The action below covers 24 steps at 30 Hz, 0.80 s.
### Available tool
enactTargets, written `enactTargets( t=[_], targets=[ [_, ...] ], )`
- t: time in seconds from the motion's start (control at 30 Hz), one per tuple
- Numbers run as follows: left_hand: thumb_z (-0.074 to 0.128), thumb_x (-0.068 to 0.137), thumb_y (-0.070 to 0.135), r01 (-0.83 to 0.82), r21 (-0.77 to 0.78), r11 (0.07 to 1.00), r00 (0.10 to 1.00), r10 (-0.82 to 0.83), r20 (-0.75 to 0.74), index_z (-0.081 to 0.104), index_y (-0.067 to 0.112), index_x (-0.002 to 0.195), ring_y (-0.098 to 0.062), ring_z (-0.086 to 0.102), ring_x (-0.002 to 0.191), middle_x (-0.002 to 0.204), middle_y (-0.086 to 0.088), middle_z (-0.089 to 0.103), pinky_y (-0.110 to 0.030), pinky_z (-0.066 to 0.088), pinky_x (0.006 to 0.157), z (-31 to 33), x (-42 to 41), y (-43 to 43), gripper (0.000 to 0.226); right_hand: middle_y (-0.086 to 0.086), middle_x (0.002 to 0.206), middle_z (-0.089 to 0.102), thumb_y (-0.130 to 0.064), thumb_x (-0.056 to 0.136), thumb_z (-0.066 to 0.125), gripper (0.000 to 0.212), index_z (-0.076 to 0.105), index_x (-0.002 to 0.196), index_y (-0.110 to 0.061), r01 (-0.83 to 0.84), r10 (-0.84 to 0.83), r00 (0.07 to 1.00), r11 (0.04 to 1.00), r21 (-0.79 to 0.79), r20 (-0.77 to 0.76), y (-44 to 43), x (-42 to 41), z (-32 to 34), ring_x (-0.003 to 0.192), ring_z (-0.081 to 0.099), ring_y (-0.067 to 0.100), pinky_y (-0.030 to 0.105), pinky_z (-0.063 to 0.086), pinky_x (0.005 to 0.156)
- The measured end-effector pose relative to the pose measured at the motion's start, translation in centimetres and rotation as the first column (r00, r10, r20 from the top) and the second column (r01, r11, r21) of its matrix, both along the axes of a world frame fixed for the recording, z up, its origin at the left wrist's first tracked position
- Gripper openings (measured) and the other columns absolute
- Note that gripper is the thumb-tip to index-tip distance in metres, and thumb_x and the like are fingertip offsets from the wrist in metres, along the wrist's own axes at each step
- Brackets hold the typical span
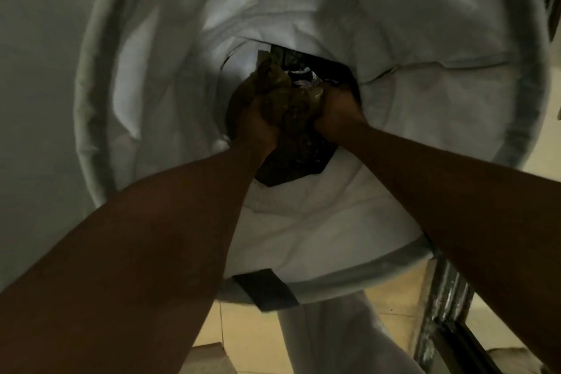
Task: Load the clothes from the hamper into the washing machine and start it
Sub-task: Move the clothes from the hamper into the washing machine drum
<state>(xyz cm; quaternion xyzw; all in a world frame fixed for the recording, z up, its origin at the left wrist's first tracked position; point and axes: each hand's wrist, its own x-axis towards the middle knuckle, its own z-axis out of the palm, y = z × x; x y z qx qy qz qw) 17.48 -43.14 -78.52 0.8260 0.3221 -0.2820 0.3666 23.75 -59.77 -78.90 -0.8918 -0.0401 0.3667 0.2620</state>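
I look straight down into a tall white fabric hamper [394,24] with a round grey rim and dark handle tabs. Deep at its bottom lies a pile of dark clothes [291,167]. An olive-green garment [288,94] is bunched on top of them. Both arms reach down inside. My left hand [256,127] is closed on the left part of the olive garment. My right hand [338,109] is closed on its right part. The washing machine is not in view.
Beige floor tiles [394,307] show below the hamper's near rim. A dark metal frame or track [446,313] runs diagonally at the lower right. A plain pale wall [36,70] fills the left side. The scene is dim.
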Motion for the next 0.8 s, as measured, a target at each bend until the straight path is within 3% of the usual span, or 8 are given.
enactTargets(
  t=[0.03,0.07,0.2,0.33,0.4,0.53,0.67,0.8],
  targets=[
    [0.065,0.099,0.003,-0.014,-0.023,1.000,0.999,0.015,0.031,0.058,0.001,0.139,-0.020,0.053,0.128,0.143,-0.023,0.060,-0.007,0.035,0.101,1.1,0.1,-0.2,0.041,0.023,0.124,0.067,-0.029,0.094,0.055,0.043,0.064,0.123,0.001,0.014,-0.014,1.000,1.000,0.005,0.016,0.2,-0.1,1.0,0.118,0.061,0.037,0.032,0.044,0.099],
    [0.062,0.102,0.009,-0.020,-0.019,1.000,0.997,0.022,0.069,0.060,0.001,0.138,-0.019,0.051,0.129,0.143,-0.022,0.060,-0.006,0.030,0.101,2.0,0.2,-0.3,0.037,0.023,0.122,0.067,-0.022,0.097,0.057,0.034,0.065,0.120,0.002,0.017,-0.017,0.999,1.000,-0.009,0.032,0.4,-0.3,2.0,0.116,0.062,0.036,0.028,0.043,0.093],
    [0.066,0.092,0.024,-0.018,-0.007,1.000,0.995,0.019,0.095,0.060,0.008,0.140,-0.035,0.056,0.132,0.140,-0.018,0.062,-0.040,0.040,0.118,8.2,0.4,0.2,0.050,0.024,0.112,0.071,-0.009,0.093,0.063,0.022,0.067,0.111,0.003,0.089,-0.089,0.991,0.996,0.001,0.100,0.4,-0.9,7.1,0.106,0.066,0.037,0.026,0.040,0.081],
    [0.050,0.085,0.048,-0.008,-0.011,1.000,0.968,0.010,0.252,0.070,0.013,0.126,-0.032,0.062,0.124,0.128,-0.012,0.070,-0.049,0.045,0.114,12.9,1.0,1.1,0.057,0.014,0.107,0.074,-0.010,0.080,0.075,0.031,0.070,0.111,-0.006,0.194,-0.199,0.977,0.978,0.071,0.081,-0.2,-0.9,14.0,0.100,0.069,0.030,0.022,0.043,0.077],
    [0.059,0.085,0.038,-0.002,0.036,0.999,0.960,-0.008,0.281,0.070,0.016,0.128,-0.031,0.064,0.123,0.126,-0.010,0.072,-0.050,0.048,0.112,16.8,1.6,1.3,0.049,0.010,0.102,0.076,-0.011,0.076,0.079,0.033,0.071,0.107,-0.009,0.245,-0.255,0.962,0.964,0.107,0.093,-0.3,-0.5,18.4,0.096,0.071,0.026,0.022,0.045,0.075],
    [0.065,0.080,0.023,-0.011,0.058,0.998,0.941,-0.009,0.340,0.061,0.026,0.140,-0.028,0.062,0.128,0.134,-0.005,0.068,-0.047,0.051,0.111,27.5,2.1,0.3,0.061,0.007,0.093,0.074,-0.003,0.073,0.079,0.031,0.070,0.103,-0.006,0.295,-0.328,0.932,0.933,0.204,0.154,-1.1,-0.1,29.0,0.083,0.064,0.016,0.015,0.039,0.067],
    [0.069,0.084,0.023,-0.036,0.064,0.997,0.898,0.004,0.440,0.062,0.024,0.139,-0.028,0.060,0.131,0.137,-0.006,0.066,-0.048,0.050,0.112,37.8,1.9,-1.1,0.055,-0.002,0.097,0.071,-0.012,0.078,0.078,0.033,0.068,0.110,-0.014,0.324,-0.365,0.913,0.920,0.219,0.183,-1.8,-0.7,39.8,0.089,0.062,0.012,0.028,0.052,0.078],
    [0.073,0.082,0.016,0.007,0.023,1.000,0.882,-0.017,0.471,0.060,0.020,0.142,-0.026,0.056,0.135,0.142,-0.008,0.060,-0.046,0.047,0.116,46.5,1.3,-1.0,0.061,-0.007,0.105,0.068,-0.015,0.082,0.081,0.037,0.068,0.116,-0.017,0.348,-0.408,0.894,0.892,0.290,0.184,-2.3,-2.0,49.2,0.097,0.061,0.008,0.025,0.050,0.085]
  ],
)
